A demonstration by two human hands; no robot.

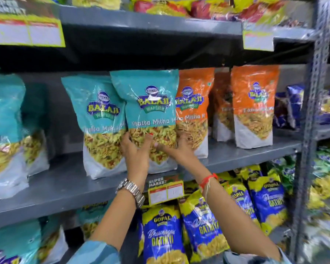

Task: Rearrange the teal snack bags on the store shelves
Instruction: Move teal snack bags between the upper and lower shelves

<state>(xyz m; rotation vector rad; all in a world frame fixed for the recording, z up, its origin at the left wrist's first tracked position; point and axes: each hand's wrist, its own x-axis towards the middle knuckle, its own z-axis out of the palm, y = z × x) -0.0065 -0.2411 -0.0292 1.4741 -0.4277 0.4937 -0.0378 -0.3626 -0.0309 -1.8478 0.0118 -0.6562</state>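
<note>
A teal snack bag [151, 103] stands upright at the middle of the grey shelf [65, 187], held from both sides near its bottom. My left hand [135, 157] grips its lower left edge, and my right hand [176, 149] grips its lower right edge. A second teal bag [97, 119] stands just left of it, partly overlapped by it. Two more teal bags [6, 126] stand at the far left of the same shelf. Further teal bags [13, 242] sit on the shelf below at the left.
Orange snack bags [253, 105] stand right of the held bag, one touching it [194, 111]. Blue and yellow bags [164, 235] fill the shelf below. A price tag [166, 189] hangs on the shelf edge. A perforated metal upright [311, 111] bounds the shelf on the right.
</note>
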